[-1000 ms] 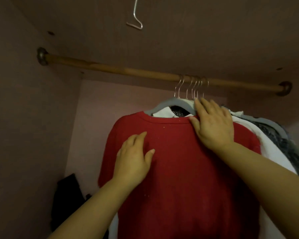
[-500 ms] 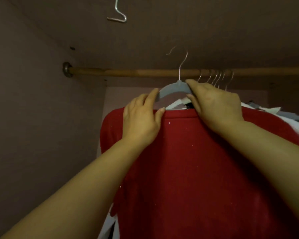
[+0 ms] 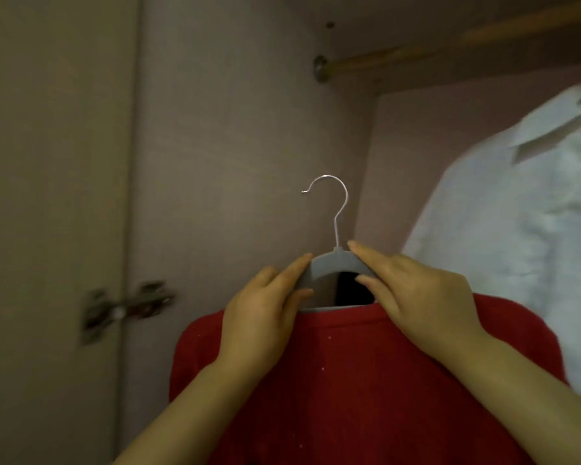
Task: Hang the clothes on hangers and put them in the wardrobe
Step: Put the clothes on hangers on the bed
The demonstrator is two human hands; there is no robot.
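Note:
A red top (image 3: 349, 380) hangs on a grey hanger (image 3: 332, 265) with a silver wire hook. My left hand (image 3: 265, 313) grips the hanger's left shoulder and my right hand (image 3: 416, 297) grips its right shoulder, over the red collar. The hook is free in the air, well below and left of the wooden wardrobe rail (image 3: 416, 52). The hanger's arms are hidden inside the top.
A white shirt (image 3: 517, 229) hangs at the right, close to the red top. The wardrobe's side wall (image 3: 232, 162) stands behind the hook, with the door and its metal hinge (image 3: 125, 307) at the left. The rail's metal end socket (image 3: 321, 68) is fixed to the wall.
The red top on its hanger has come off the rail and moved down and left, held in both hands. The view swung left, so the other hanging clothes slid to the right.

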